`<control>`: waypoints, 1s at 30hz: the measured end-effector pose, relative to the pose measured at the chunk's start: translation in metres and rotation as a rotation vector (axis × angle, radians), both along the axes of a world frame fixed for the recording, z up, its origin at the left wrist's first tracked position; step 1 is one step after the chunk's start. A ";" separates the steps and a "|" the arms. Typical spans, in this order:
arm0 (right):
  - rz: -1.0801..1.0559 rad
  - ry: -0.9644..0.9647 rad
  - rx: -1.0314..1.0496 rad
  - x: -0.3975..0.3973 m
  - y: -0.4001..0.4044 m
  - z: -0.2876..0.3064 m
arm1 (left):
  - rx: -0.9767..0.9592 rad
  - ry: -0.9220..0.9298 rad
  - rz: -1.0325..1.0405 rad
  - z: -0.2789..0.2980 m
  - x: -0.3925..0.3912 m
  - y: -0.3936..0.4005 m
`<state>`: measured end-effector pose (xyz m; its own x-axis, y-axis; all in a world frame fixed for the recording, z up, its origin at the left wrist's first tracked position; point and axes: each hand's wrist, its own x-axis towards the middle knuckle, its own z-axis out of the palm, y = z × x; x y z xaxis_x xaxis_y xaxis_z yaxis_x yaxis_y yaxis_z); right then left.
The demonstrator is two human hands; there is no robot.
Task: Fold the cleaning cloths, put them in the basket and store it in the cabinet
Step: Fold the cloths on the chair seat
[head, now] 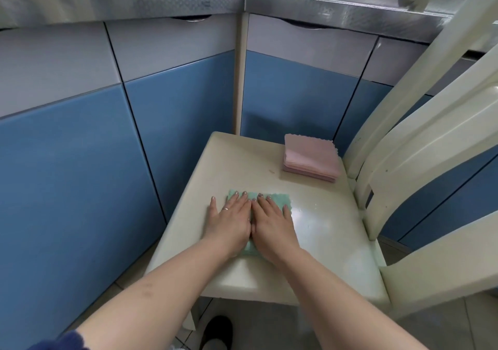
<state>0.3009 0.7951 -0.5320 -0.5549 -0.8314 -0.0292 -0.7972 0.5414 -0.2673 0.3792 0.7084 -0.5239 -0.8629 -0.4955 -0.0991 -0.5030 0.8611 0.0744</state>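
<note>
We press the green cloth (280, 199) flat on the chair seat (323, 231), nearer us than the pink stack (311, 158). Left hand (229, 221) and right hand (273, 224) lie open-palmed, grasping nothing. We should smooth outward, squaring edges before stacking.

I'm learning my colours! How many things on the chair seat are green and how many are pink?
Green: 1, the green cloth flat under the left hand and right hand.
Pink: 1, the pink stack of folded cloths; how many cloths it holds cannot be told.
Total: 2 on the chair seat.
</note>
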 end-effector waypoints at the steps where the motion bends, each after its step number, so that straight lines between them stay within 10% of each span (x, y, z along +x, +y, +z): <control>1: -0.003 0.013 0.022 -0.002 0.001 -0.003 | -0.004 -0.019 0.005 -0.003 0.001 -0.002; 17: -0.170 -0.051 0.071 -0.017 0.030 -0.004 | 0.139 0.150 0.210 0.014 0.011 -0.014; 24: -0.191 -0.046 -0.127 -0.014 0.038 -0.009 | 1.138 0.420 0.591 0.044 0.008 -0.024; 30: -0.213 -0.128 -0.266 -0.017 0.039 -0.010 | 1.329 0.422 0.475 0.039 0.008 -0.020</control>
